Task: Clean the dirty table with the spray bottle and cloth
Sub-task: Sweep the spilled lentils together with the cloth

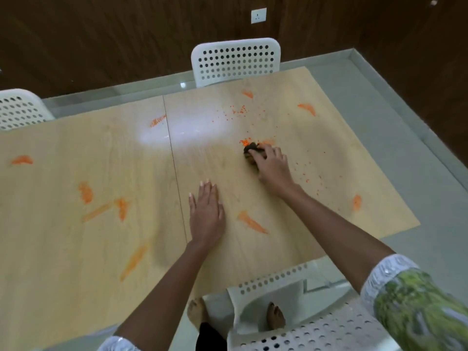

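A pale wood-grain surface (101,173) is filling most of the view, with a thin dark seam (174,163) running from its far edge toward the person. Orange smears (86,192) are lying scattered on both sides of the seam, and fine orange crumbs (236,111) are dotting the part beyond the seam's right. A bright patch of glare is sitting across the seam near the far edge. Grey glossy floor (379,102) is showing around the surface, and dark wood-panelled walls with a white socket (258,15) are closing the room behind.

The right hand (271,164) is gripping a small dark cloth (250,149) and pressing it on the surface right of the seam, against a little heap of orange crumbs. The left hand (206,211) is lying flat and open, holding nothing, just right of the seam. No spray bottle is appearing in view.

White perforated chairs are standing at the far edge (235,60), at the left corner (20,110), and close to the person (304,323), above whose seat bare feet (275,316) are showing.
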